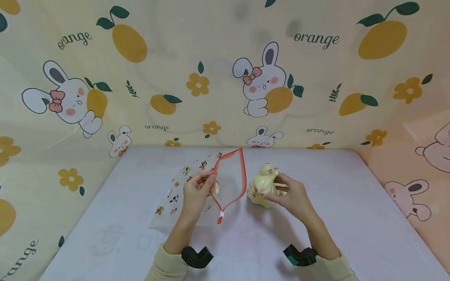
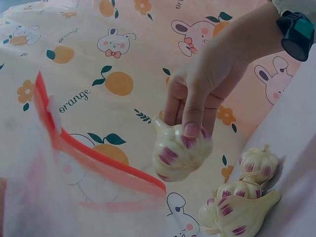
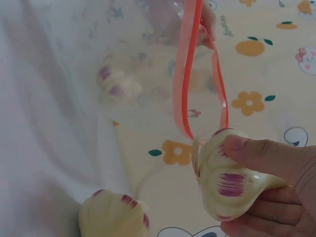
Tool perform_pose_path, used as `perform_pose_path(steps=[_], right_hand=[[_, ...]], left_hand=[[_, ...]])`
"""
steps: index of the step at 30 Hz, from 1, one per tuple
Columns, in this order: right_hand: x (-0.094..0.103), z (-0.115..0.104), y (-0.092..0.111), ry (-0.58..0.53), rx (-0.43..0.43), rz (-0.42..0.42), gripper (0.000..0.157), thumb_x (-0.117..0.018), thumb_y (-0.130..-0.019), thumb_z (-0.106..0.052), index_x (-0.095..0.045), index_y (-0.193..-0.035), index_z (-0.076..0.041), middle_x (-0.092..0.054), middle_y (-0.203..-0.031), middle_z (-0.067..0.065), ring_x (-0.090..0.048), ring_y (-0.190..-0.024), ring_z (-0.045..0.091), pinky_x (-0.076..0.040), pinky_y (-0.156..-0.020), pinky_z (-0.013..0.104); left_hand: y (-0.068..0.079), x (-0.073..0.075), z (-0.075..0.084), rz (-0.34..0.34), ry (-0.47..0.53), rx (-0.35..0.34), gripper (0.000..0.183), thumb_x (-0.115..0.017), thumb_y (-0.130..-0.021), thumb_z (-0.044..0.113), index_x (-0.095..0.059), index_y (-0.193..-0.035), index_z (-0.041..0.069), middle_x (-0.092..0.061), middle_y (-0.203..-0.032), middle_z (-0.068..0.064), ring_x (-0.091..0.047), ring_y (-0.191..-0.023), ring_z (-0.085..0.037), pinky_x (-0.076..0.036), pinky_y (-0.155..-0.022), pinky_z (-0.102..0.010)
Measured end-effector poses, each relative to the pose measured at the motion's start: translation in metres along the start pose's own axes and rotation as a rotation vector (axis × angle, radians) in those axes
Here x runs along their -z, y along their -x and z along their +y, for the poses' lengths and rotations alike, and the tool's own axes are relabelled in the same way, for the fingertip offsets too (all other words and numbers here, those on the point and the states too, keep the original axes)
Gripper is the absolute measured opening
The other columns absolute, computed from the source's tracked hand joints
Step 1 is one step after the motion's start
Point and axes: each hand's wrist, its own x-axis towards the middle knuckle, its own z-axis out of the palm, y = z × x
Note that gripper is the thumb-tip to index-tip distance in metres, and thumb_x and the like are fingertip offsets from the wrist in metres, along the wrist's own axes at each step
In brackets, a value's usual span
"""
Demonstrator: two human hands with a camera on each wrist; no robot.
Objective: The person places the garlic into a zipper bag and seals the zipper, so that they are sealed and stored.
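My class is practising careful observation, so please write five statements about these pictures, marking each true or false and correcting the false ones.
1. The left hand grips a clear, cartoon-printed plastic bag with a red-orange zip edge. True.
2. The bag's mouth is zipped shut. False: it gapes open.
3. The right hand holds a cream-coloured, purple-streaked garlic bulb. True.
4. No garlic shows through the bag. False: another garlic bulb shows through its plastic.
5. More garlic bulbs lie on the white tabletop. True.

The left hand pinches a gaping, red-rimmed zip bag; the right hand grips a garlic bulb
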Motion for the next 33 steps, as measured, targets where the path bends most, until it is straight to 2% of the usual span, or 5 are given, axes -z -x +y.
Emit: perform_pose_path(steps=[15,22,33], right_hand=[[-0.004,-0.011,-0.006,-0.016,0.056,-0.002,0.068,-0.083,-0.072,-0.01,-0.054,-0.132,0.001,-0.067,-0.114,0.026,-0.068,-0.103,0.039,-0.058,-0.084,0.045],[-0.007,-0.017,-0.009,-0.015,0.096,0.019,0.065,-0.085,-0.069,-0.009,-0.057,-0.127,0.002,-0.068,-0.111,0.023,-0.068,-0.103,0.035,-0.059,-0.084,0.04],[-0.013,-0.025,-0.012,-0.07,0.102,-0.01,0.058,-0.084,-0.071,-0.011,-0.06,-0.122,0.001,-0.069,-0.112,0.021,-0.068,-0.104,0.033,-0.059,-0.085,0.039]], left_hand=[[0.0,0.0,0.0,0.003,0.021,-0.001,0.022,-0.058,-0.094,0.004,-0.061,-0.11,-0.011,-0.063,-0.08,0.01,-0.054,-0.066,-0.001,-0.046,-0.059,-0.009],[0.0,0.0,0.0,0.002,0.008,-0.006,0.023,-0.059,-0.093,0.004,-0.06,-0.11,-0.011,-0.063,-0.08,0.013,-0.055,-0.069,-0.001,-0.047,-0.061,-0.009],[0.001,0.0,-0.001,-0.003,0.019,-0.007,0.024,-0.059,-0.093,0.004,-0.06,-0.111,-0.011,-0.063,-0.079,0.013,-0.054,-0.067,0.0,-0.046,-0.06,-0.01]])
